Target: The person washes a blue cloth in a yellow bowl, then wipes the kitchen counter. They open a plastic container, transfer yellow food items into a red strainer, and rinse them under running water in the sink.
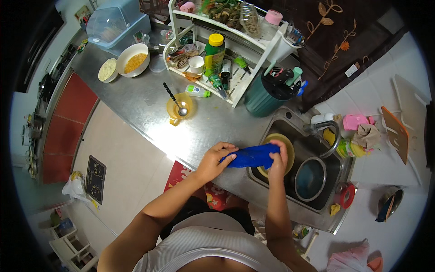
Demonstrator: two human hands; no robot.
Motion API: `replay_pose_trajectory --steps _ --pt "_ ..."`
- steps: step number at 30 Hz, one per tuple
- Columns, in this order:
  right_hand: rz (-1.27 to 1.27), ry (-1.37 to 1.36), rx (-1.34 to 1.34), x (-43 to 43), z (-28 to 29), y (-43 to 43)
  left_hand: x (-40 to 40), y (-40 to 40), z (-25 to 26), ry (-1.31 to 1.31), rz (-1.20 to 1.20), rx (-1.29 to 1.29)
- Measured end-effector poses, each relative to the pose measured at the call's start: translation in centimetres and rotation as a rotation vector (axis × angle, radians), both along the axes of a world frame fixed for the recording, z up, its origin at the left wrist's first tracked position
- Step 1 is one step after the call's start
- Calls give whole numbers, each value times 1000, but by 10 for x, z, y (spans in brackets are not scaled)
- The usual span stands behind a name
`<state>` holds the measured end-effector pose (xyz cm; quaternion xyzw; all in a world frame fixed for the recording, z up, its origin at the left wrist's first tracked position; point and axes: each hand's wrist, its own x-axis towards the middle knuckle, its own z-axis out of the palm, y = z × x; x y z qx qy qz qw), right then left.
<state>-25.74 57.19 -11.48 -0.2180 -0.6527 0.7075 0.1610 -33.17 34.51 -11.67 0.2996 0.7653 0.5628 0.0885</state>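
Note:
A blue cloth [251, 157] is stretched between my two hands, over the counter edge and the left part of the sink. My left hand [219, 159] pinches its left end between thumb and fingers. Its right end is gripped by my right hand [278, 158]. Beneath the cloth and my right hand, a yellowish basin [289, 149] sits in the steel sink [295, 131], partly hidden. Beside it in the sink stands a steel bowl [310, 179] with bluish liquid or a bluish inside; I cannot tell which.
A curved faucet [331, 129] arches over the sink. On the steel counter [214, 125] stand a yellow cup [179, 107] with a spoon, a green utensil holder [265, 95], a white rack [234, 98] with bottles and a white bowl [133, 60] of orange-yellow food. A red lid [347, 195] lies right of the sink.

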Motion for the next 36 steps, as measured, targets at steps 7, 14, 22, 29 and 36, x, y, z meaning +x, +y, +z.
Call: replay_pose_trajectory --steps 7,14,22,29,36 --pt "27 -122 921 -103 -22 -20 -49 -54 -51 -80 374 -218" --pt "263 -298 1162 -130 -129 -95 -73 -119 -112 -130 881 -284" --pt "405 -267 1369 -202 -153 -141 -141 -135 -111 -384 861 -418" --pt "367 -288 1424 -232 -156 -144 -153 -143 -118 -321 829 -389" --pt "526 -102 1363 -234 -144 -132 -120 -194 -133 -309 871 -334"
